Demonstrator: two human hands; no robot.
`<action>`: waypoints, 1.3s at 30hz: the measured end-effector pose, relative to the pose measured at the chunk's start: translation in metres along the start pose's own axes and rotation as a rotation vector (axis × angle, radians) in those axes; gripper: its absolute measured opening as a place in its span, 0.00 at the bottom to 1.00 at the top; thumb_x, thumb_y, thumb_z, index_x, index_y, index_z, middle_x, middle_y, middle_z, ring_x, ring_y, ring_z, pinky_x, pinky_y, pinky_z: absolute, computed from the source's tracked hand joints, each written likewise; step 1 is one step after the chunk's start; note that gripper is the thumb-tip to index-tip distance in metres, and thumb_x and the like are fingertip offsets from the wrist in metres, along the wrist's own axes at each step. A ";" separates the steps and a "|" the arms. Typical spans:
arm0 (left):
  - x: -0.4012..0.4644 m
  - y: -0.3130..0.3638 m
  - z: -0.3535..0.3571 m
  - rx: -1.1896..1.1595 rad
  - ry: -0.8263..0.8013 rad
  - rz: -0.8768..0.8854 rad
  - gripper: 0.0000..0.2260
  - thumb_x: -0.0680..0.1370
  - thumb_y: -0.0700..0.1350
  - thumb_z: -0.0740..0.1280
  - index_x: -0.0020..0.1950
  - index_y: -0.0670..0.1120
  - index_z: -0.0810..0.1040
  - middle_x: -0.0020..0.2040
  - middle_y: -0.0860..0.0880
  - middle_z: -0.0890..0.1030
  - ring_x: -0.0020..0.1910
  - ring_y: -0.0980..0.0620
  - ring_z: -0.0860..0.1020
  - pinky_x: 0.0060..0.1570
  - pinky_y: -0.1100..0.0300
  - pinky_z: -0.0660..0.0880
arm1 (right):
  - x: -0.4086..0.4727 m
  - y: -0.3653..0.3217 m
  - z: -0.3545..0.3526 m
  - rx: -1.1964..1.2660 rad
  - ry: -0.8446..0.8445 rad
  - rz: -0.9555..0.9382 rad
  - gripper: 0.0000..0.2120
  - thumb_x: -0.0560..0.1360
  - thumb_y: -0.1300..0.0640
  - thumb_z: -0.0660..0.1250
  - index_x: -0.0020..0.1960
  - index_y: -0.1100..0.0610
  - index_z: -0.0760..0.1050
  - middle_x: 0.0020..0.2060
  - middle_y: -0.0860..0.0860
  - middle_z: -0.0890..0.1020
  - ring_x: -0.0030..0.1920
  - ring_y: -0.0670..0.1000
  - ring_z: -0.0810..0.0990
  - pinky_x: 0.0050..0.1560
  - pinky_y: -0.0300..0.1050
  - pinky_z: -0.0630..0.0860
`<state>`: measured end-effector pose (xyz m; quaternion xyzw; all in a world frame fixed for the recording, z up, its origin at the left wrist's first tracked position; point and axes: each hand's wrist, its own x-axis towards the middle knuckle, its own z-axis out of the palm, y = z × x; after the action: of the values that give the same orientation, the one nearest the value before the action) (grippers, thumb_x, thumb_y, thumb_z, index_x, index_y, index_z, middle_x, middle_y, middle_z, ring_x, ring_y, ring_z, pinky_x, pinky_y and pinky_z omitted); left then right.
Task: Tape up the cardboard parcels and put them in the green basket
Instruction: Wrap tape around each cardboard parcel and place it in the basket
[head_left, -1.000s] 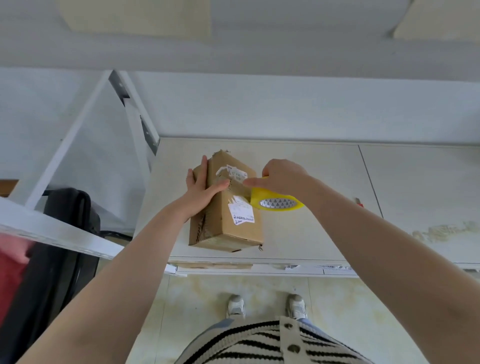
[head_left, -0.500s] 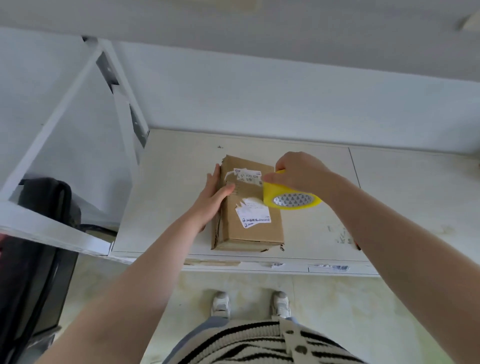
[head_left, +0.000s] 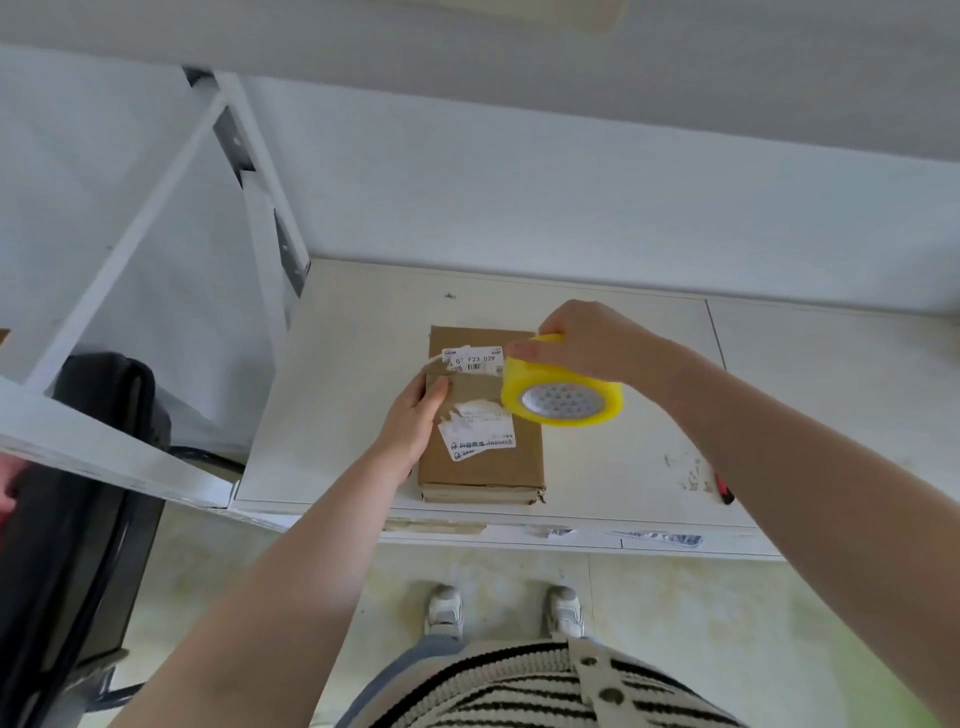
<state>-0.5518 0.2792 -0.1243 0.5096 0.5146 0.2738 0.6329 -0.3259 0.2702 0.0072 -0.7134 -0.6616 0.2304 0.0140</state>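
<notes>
The left hand (head_left: 410, 431) lies flat along the left edge of the cardboard parcel (head_left: 483, 457), fingers straight and pressing it to the white table (head_left: 337, 389). Just right of that hand, 2 torn labels (head_left: 475, 426) sit on the parcel's top. Further right, the right hand (head_left: 587, 340) is clamped on the yellow tape roll (head_left: 561, 392), held over the parcel's right edge. This looks like the taping step; next, the tape probably needs drawing leftward across the top. No green basket is in view.

I see bright, even daylight with only soft shadows, no glare; wide-angle bending curves the frame (head_left: 130, 249) at left, and edges look slightly soft.
</notes>
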 end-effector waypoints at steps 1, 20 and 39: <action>-0.001 0.001 0.001 0.014 -0.005 0.007 0.12 0.85 0.49 0.58 0.65 0.51 0.75 0.55 0.55 0.83 0.54 0.59 0.81 0.47 0.70 0.74 | -0.003 0.011 -0.001 -0.069 0.017 0.019 0.29 0.70 0.27 0.61 0.29 0.53 0.68 0.27 0.47 0.71 0.30 0.49 0.71 0.32 0.43 0.63; 0.003 0.005 0.011 0.407 -0.020 0.027 0.18 0.85 0.52 0.52 0.68 0.46 0.72 0.47 0.57 0.81 0.48 0.57 0.80 0.38 0.74 0.71 | 0.006 0.079 0.067 0.058 -0.134 0.250 0.26 0.71 0.32 0.66 0.28 0.53 0.71 0.26 0.48 0.74 0.30 0.49 0.73 0.32 0.43 0.65; 0.010 0.034 0.072 1.196 0.115 0.075 0.49 0.64 0.80 0.34 0.79 0.55 0.32 0.80 0.47 0.33 0.79 0.43 0.34 0.72 0.32 0.39 | -0.002 0.072 0.053 0.081 -0.117 0.140 0.29 0.75 0.31 0.59 0.30 0.55 0.67 0.26 0.49 0.69 0.29 0.50 0.69 0.33 0.44 0.64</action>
<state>-0.4754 0.2729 -0.1001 0.7794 0.5943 -0.0137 0.1977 -0.2763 0.2439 -0.0626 -0.7421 -0.5998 0.2989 -0.0120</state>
